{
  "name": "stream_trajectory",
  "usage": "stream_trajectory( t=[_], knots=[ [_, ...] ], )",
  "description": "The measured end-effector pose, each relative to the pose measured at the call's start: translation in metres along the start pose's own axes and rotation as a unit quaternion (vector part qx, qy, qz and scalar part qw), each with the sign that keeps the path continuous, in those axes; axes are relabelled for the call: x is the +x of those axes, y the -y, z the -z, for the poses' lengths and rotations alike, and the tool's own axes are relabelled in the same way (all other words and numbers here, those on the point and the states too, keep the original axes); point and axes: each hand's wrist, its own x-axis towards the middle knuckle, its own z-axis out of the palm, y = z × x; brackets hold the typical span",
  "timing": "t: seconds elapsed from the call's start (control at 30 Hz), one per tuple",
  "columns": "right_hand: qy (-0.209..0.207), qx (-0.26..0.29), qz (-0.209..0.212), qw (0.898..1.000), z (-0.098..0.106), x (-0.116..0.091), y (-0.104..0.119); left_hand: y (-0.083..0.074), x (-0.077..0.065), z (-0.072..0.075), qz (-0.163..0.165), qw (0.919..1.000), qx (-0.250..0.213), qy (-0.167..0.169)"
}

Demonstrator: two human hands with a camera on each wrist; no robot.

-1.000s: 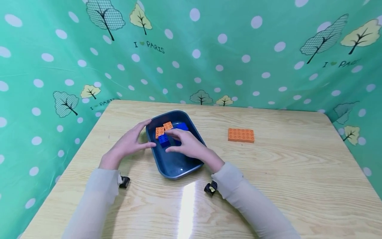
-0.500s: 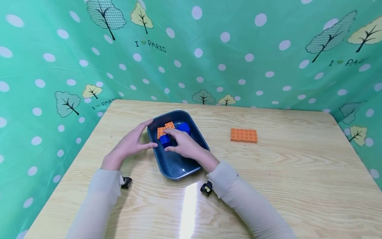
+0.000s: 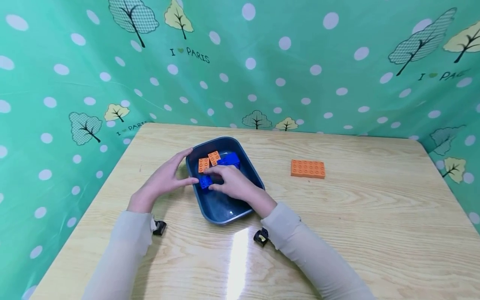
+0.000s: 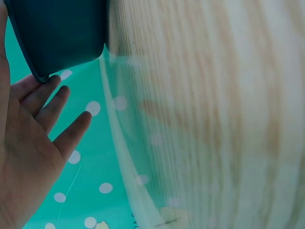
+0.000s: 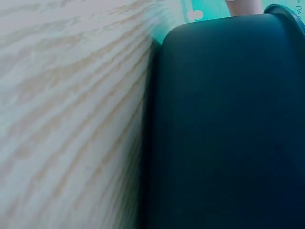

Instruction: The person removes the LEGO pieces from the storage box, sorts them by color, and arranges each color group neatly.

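Note:
A dark blue plastic bin (image 3: pixel 224 212) stands on the table with orange and blue toy bricks inside. My left hand (image 3: pixel 163 178) is at its left side, fingertips and thumb at the rim; in the left wrist view its fingers are spread against the rim. Inside the bin, my right hand (image 3: pixel 234 182) has its thumb and fingers bent around a small blue toy brick (image 3: pixel 204 181), partly covering it. Two orange bricks, a nearer one (image 3: pixel 203 164) and a farther one (image 3: pixel 214 157), lie beyond the hand. Another blue brick (image 3: pixel 231 159) is at the far right inside.
A long orange brick (image 3: pixel 308 168) lies on the wooden table (image 3: pixel 367 216), right of the bin. A green dotted cloth (image 3: pixel 285 75) hangs behind the table. Black wrist cameras sit under both sleeves.
The small blue brick at my right fingertips has tilted and shifted slightly toward me. More blue shows beside the far blue brick. My left hand stays at the rim.

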Motion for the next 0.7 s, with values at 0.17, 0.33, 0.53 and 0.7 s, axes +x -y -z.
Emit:
stream_trajectory(
  t=[0.17, 0.33, 0.53, 0.7],
  knots=[
    [0.007, -0.006, 0.012, 1.000, 0.000, 0.001, 0.001, -0.001, 0.001, 0.001, 0.001, 1.0000, 0.000, -0.003],
    [-0.024, 0.012, -0.006, 1.000, 0.001, 0.008, 0.006, -0.001, 0.000, 0.002, -0.004, 1.0000, 0.001, -0.003],
    [-0.002, 0.007, -0.049, 0.999, -0.002, 0.021, 0.016, -0.001, 0.000, 0.002, -0.010, 0.9999, 0.002, 0.002],
    [0.019, -0.031, -0.064, 0.997, -0.005, 0.026, 0.021, -0.002, 0.000, 0.002, -0.005, 1.0000, -0.001, 0.002]
  ],
)
